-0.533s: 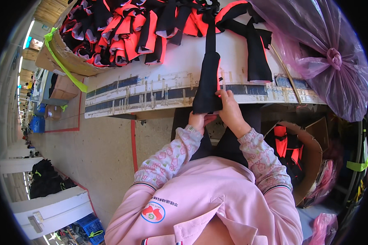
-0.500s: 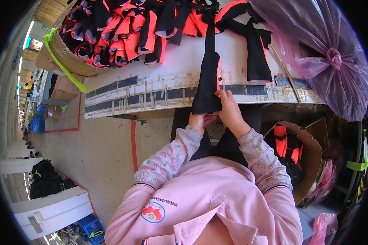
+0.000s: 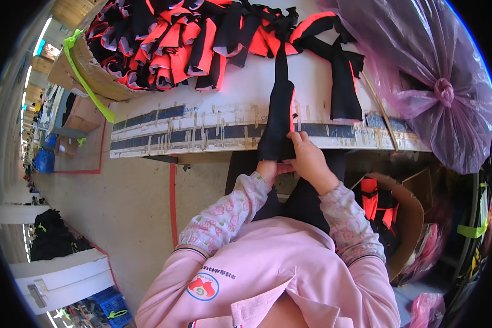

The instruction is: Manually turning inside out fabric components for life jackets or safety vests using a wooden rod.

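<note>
A long black fabric sleeve (image 3: 277, 117) with a neon coral edge hangs over the front edge of the table. Its narrow strap runs back toward the pile. My right hand (image 3: 307, 158) pinches the sleeve's right edge near the lower end, thumb and forefinger together. Below that end is my left hand (image 3: 269, 169), its fingers curled under the fabric and mostly hidden by it. Another black and coral piece (image 3: 344, 82) lies on the table to the right. A large heap of similar pieces (image 3: 175, 49) fills the back left.
The white table (image 3: 202, 117) has worn tape along its front edge. A tied purple plastic bag (image 3: 443, 93) bulges over its right end, beside a thin stick (image 3: 380, 112). An open carton (image 3: 413, 218) holding black and coral pieces stands below, right of my legs.
The sleeve has come slightly toward me, its lower end further past the table edge. Both hands stay at that end, and my left hand is more covered. The view has shifted slightly.
</note>
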`<action>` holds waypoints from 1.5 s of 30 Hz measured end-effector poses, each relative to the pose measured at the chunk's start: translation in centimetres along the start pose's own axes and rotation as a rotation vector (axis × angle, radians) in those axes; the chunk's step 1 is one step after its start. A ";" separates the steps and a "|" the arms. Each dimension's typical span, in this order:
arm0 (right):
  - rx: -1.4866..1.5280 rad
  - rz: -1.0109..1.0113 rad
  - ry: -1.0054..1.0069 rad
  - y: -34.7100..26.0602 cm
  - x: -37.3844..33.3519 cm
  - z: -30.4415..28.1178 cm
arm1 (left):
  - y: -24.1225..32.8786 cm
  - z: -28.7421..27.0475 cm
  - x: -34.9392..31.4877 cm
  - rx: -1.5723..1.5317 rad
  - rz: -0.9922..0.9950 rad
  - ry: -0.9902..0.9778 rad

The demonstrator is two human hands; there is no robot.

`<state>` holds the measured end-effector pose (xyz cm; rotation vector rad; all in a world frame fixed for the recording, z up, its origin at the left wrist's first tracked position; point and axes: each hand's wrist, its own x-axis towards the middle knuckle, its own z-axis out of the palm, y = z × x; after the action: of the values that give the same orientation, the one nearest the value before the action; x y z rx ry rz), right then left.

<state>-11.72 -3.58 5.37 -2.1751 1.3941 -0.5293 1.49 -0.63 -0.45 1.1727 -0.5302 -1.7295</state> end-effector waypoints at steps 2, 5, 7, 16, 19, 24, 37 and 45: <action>-0.021 -0.056 -0.219 0.1 0.9 -2.9 | -0.8 -0.1 0.2 0.028 0.003 0.019; 0.045 -0.095 -0.096 -1.7 3.2 -4.6 | -2.1 0.6 0.7 0.045 0.074 0.064; -0.108 -0.236 0.387 -3.9 5.2 -3.8 | -2.0 1.1 0.4 0.014 0.118 0.090; -0.333 -0.195 0.282 3.1 6.8 2.8 | -3.9 0.4 0.8 0.017 0.107 0.031; -0.362 -0.180 0.259 3.0 7.0 2.9 | -3.8 0.1 0.8 0.050 0.090 -0.018; -0.451 -0.208 0.186 2.3 9.3 4.0 | -3.5 1.0 1.0 -0.119 -0.026 -0.066; -0.487 -0.173 0.138 2.3 9.7 4.1 | -2.6 1.0 1.3 -0.317 -0.133 0.044; 0.157 -0.315 0.173 1.3 10.2 0.0 | -1.3 -0.5 1.3 -0.136 -0.038 -0.086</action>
<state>-8.56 -13.36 5.14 -2.2730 1.0532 -0.9289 1.16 -1.10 -2.31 1.0224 -0.4369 -1.8256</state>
